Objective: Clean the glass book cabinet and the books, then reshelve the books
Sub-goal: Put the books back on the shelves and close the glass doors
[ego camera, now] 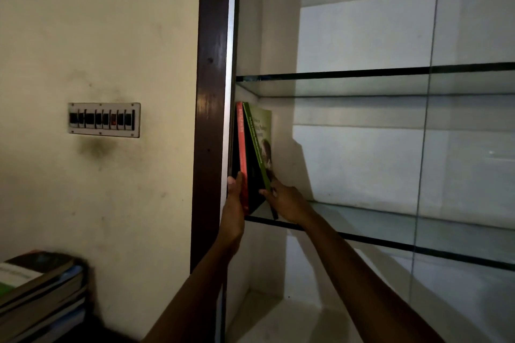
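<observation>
Two books stand at the far left end of the middle glass shelf [390, 221], against the cabinet's white side wall, just inside the dark wood frame [211, 92]. Red book [242, 153]: red spine with blurred lettering, dark cover, roughly upright. Green book [260, 133]: green spine and light green cover with white title text and a figure on it, text unreadable; it leans, top towards the red book and bottom kicked out to the right. The tops touch and the bottoms are apart. Left hand [235, 203] grips the red book low down, thumb on the spine, fingers round its left side. Right hand [284, 200] grips the green book's lower edge, fingers curled at the spine and cover. Both arms reach up from below. The upper shelf [362, 83] is glass with a dark front edge. The cabinet's back is white, with reflections on the glass. On the wall to the left is a switch panel [104, 120] with smudges around it. At bottom left, a stack of books [36, 292] lies flat.
</observation>
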